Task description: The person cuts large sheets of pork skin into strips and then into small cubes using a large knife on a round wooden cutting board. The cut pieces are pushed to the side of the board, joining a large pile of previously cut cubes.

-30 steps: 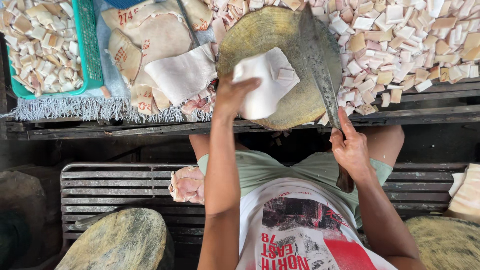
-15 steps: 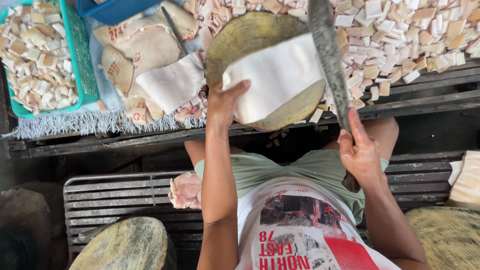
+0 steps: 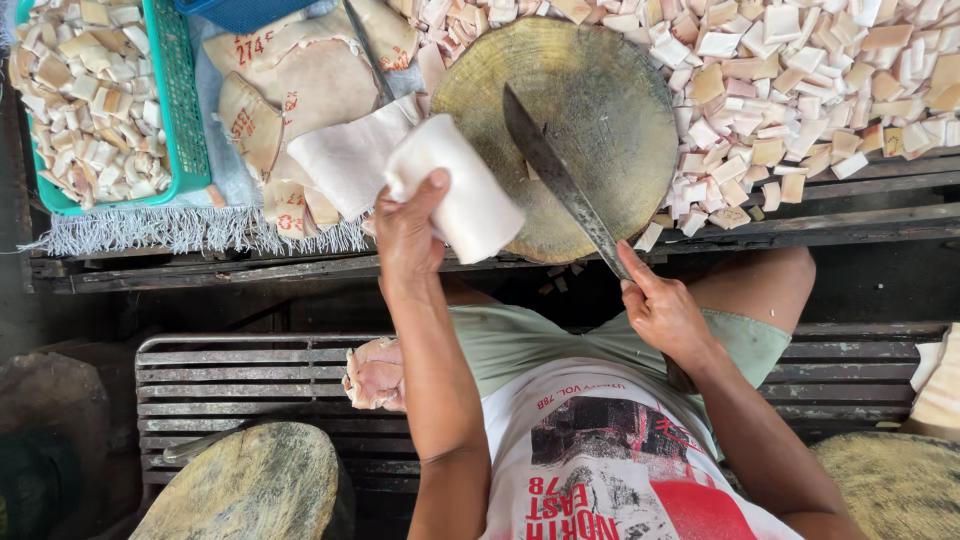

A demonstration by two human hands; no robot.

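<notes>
My left hand grips a white, rolled-up slab of skin and fat, held above the near left edge of a round wooden chopping block. In my right hand is the handle of a long cleaver. Its blade points diagonally up and left across the block. The top of the block is bare under the blade.
A heap of cut white and tan squares lies right of the block. Uncut slabs with red stamps lie to its left, beside a green basket of cut pieces. A pale piece rests on the slatted bench. Another round block stands bottom left.
My left hand has pulled the slab off the block to the left, and it has curled into a roll. The cleaver has swung from the block's right side to lie diagonally over it.
</notes>
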